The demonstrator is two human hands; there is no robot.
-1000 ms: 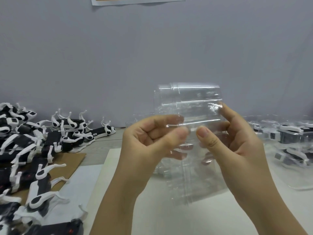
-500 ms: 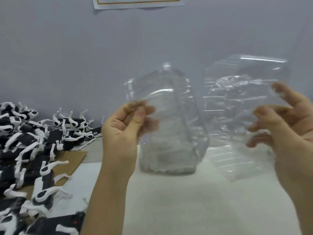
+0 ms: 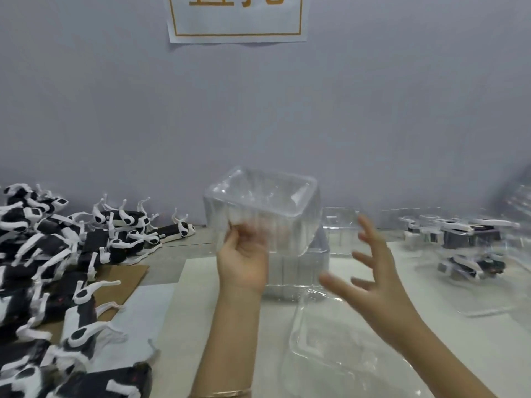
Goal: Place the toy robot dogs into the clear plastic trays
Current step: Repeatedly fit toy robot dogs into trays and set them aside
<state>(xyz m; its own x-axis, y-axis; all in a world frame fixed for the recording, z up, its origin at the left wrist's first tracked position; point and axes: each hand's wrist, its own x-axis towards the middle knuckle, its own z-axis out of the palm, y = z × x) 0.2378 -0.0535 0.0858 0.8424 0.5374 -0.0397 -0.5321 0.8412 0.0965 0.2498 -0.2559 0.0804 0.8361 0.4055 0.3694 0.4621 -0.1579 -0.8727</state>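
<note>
My left hand (image 3: 244,259) grips a stack of clear plastic trays (image 3: 263,208) by its near wall and holds it tilted above the table. My right hand (image 3: 370,271) hovers to its right with fingers spread, holding nothing. Below my right hand a single clear tray (image 3: 330,349) lies on the white table. A heap of black-and-white toy robot dogs (image 3: 57,254) covers the left side.
Another stack of clear trays (image 3: 304,271) stands on the table behind my left hand. At the right, clear trays hold packed robot dogs (image 3: 468,245). Brown cardboard (image 3: 120,282) lies under the heap. A paper sign (image 3: 235,18) hangs on the grey wall.
My right hand pulled one tray off the stack, swung it right and let it go onto the table; it is now open. My left hand keeps the remaining stack, turned rim-up.
</note>
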